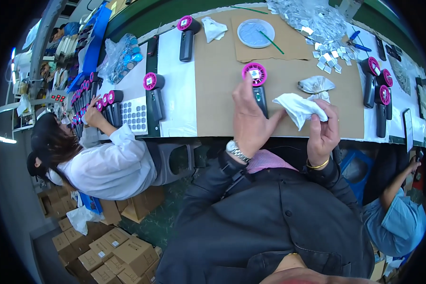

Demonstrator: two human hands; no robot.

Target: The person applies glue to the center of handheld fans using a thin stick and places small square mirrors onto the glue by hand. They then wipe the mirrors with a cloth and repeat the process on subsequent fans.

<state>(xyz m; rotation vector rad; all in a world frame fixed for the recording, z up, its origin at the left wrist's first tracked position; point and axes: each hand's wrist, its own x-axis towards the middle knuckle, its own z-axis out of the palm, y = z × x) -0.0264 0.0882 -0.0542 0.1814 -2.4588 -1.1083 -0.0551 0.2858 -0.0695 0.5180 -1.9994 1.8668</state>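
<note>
In front of me on the cardboard is a black handheld fan point(260, 97) with a pink grille and a white square at its centre. My left hand point(251, 116) reaches over the fan's left side. Its fingers stretch up to the pink rim and the thumb is spread away to the right; whether the fingertips press on the grille I cannot tell. To the right, above the cardboard's near part, my right hand point(323, 132) pinches a crumpled white cloth point(299, 108). Just beyond that cloth lies a greyish, soiled rag point(316, 84).
Farther back are a round white dish point(255, 33) with a green stick, loose silvery squares point(333, 57) and blue-handled pliers point(359, 46). More fans point(381, 94) stand right, others point(154, 94) left. One co-worker point(104, 165) handles fans at left; another point(397, 222) sits at right.
</note>
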